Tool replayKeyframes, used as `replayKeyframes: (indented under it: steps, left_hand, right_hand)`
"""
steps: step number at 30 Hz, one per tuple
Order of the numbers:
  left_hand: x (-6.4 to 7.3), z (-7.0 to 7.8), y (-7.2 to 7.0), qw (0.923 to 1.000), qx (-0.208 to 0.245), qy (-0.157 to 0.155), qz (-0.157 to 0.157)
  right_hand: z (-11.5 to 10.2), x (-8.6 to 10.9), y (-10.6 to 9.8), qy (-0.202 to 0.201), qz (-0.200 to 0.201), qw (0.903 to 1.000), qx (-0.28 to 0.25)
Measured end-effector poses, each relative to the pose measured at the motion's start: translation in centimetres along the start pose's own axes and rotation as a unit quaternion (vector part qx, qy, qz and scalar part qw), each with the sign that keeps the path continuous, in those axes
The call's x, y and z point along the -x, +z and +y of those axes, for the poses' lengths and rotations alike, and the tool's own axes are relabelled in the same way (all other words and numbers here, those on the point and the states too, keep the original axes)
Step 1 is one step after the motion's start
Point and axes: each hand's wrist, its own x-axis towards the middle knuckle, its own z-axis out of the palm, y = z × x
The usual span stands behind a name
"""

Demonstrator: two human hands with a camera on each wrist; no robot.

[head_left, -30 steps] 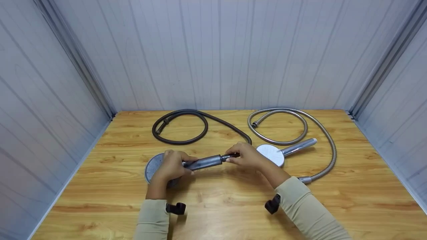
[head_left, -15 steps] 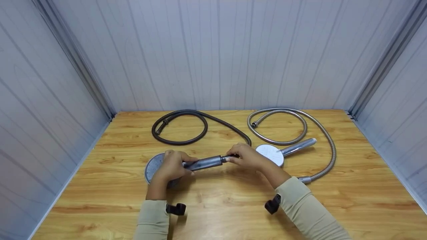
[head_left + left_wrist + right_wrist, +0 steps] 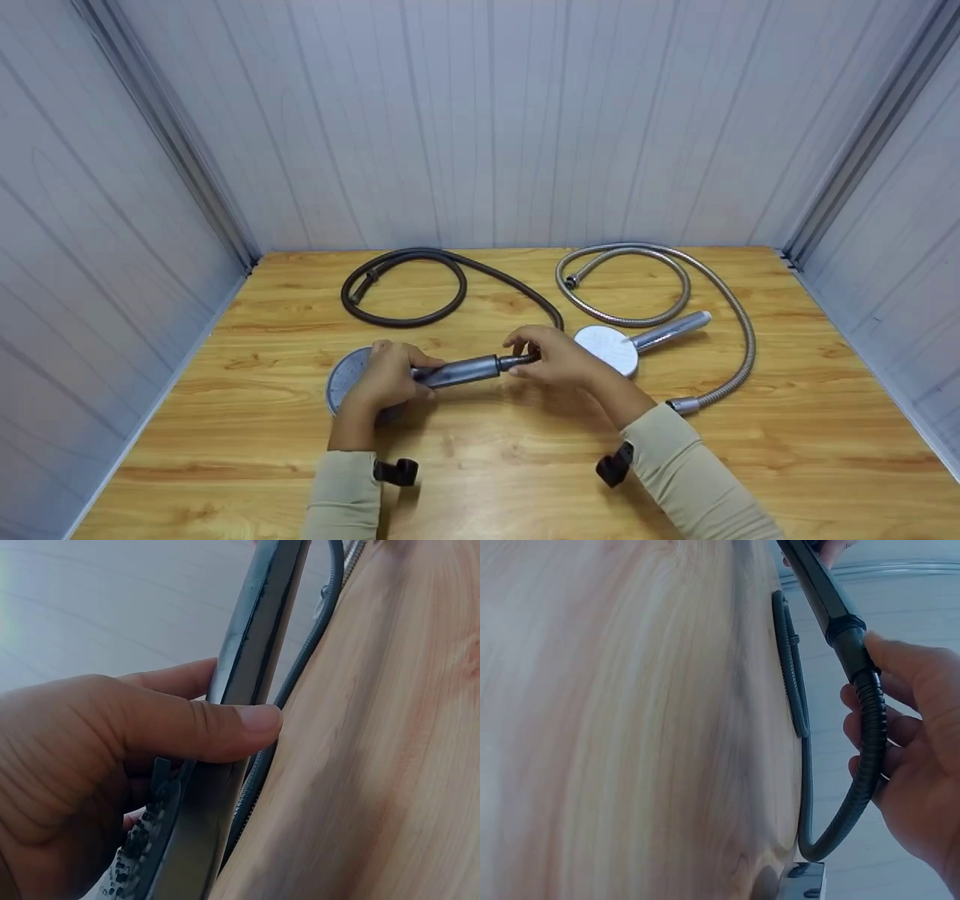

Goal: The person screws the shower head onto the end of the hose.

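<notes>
In the head view my left hand (image 3: 386,379) holds a grey shower head (image 3: 345,379) at the neck, its round face to the left and its handle (image 3: 465,370) pointing right. The left wrist view shows the thumb (image 3: 225,727) across the handle, fingers behind it. At the handle's end sits the connector (image 3: 851,649) of a dark shower hose (image 3: 405,323). My right hand (image 3: 559,360) is at this joint. In the right wrist view its thumb touches the connector, while the other fingers curl behind the hose.
Right of my right hand lies a second shower head (image 3: 607,349) with a pale face and chrome handle. Behind it a silver hose (image 3: 739,315) loops round, its end fitting (image 3: 684,405) near my right sleeve. Panel walls (image 3: 495,127) enclose the wooden table (image 3: 480,480) on three sides.
My right fingers have loosened and spread at the connector, with the index finger lifted, so more of the connector shows. The shower head's handle has dipped slightly; my left hand keeps its hold.
</notes>
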Motion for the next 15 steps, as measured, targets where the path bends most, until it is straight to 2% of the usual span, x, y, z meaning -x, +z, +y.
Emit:
replayKeyframes:
  steps: [5,10,15]
  left_hand:
    - [0.07,-0.03,-0.05,1.0000,-0.008,0.000,-0.002]
    - [0.04,-0.03,-0.05,1.0000,-0.001,0.002,-0.002]
    - [-0.03,0.05,-0.02,1.0000,0.005,0.005,-0.003]
  right_hand:
    - [0.41,0.18,0.29,-0.022,0.033,0.9988,-0.029]
    - [0.46,0.27,0.46,-0.041,0.049,0.9976,-0.024]
    - [0.45,0.34,0.53,-0.043,0.055,0.9974,-0.014]
